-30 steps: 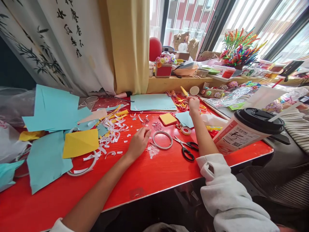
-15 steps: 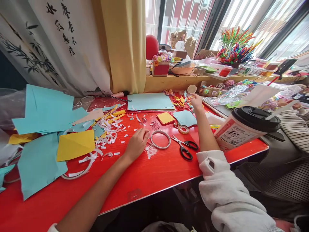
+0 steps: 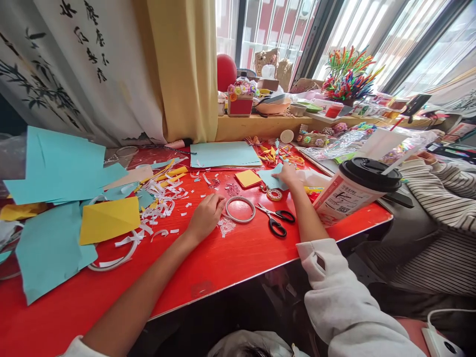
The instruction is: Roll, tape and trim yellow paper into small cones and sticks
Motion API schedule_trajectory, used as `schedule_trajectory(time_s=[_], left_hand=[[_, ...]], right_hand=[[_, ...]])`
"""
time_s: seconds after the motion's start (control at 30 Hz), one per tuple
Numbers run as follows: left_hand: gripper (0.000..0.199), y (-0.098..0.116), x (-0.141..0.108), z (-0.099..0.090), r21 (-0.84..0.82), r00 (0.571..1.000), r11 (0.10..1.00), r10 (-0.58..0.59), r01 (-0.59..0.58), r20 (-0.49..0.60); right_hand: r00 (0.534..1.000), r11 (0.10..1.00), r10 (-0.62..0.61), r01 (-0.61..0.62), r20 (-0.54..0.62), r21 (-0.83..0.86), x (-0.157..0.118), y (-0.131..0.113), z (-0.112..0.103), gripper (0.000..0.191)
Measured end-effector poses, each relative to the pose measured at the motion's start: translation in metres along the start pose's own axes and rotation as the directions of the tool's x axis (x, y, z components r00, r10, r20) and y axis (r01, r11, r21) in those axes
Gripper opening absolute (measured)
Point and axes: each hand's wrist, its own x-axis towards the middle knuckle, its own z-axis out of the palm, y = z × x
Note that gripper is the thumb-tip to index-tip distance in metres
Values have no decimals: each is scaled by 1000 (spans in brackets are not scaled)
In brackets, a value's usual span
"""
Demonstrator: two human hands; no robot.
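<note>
My left hand [image 3: 207, 217] rests on the red table, its fingers curled together beside a pale ring [image 3: 240, 209]; whether anything small is pinched there is hidden. Over the right part of a stack of light blue squares [image 3: 270, 176], my right hand [image 3: 288, 174] has its fingers down at the paper; their grip cannot be made out. A roll of tape [image 3: 274, 194] sits just below the blue squares, and yellow squares [image 3: 248, 178] lie to their left. Black-handled scissors [image 3: 275, 218] lie partly open right of the ring. Folded yellow and orange pieces [image 3: 270, 154] are behind the blue squares.
A lidded paper cup [image 3: 349, 191] stands at the table's right. White paper scraps [image 3: 163, 201], a yellow sheet [image 3: 109, 220] and large blue sheets [image 3: 55, 248] cover the left. Larger blue paper [image 3: 225, 154] lies at the back. Another person's striped sleeve [image 3: 439, 191] is at far right.
My right hand has come down and nearer, from the folded pieces to the blue squares. My left hand stays beside the ring. The whole view has shifted slightly.
</note>
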Motion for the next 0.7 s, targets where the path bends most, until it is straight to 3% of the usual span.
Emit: schedule_trajectory(time_s=[0.23,0.43,0.47,0.5,0.57,0.6,0.63,0.7], left_hand=[[27,-3,0,3,24,999,999,38,-38,6],[22,-5,2,1,-17,997,1000,4,-5,-75],[22,-3,3,-1,-45,995,999,-21,17,-98],[23,-2,4,-5,-79,992,996,-53,43,-118],[26,2,8,-13,-242,975,961,-172,135,-140],[30,4,10,-18,-362,960,915,-242,178,-139],[33,6,12,-22,-475,947,858,-291,195,-137],[40,6,15,-28,-632,931,747,-349,209,-104]], right_hand=[[971,1000,5,-1,-239,20,-11,-5,-13,32],[926,959,-143,217,-349,183,-24,-45,-43,27],[924,845,-206,334,-322,418,-32,-54,-47,28],[925,671,-255,378,-280,638,-41,-64,-50,31],[911,365,-380,308,-162,879,-67,-82,-48,39],[887,279,-451,246,-100,928,-82,-90,-45,41],[858,251,-514,168,-16,953,-97,-97,-40,43],[799,293,-580,20,161,956,-124,-106,-28,46]])
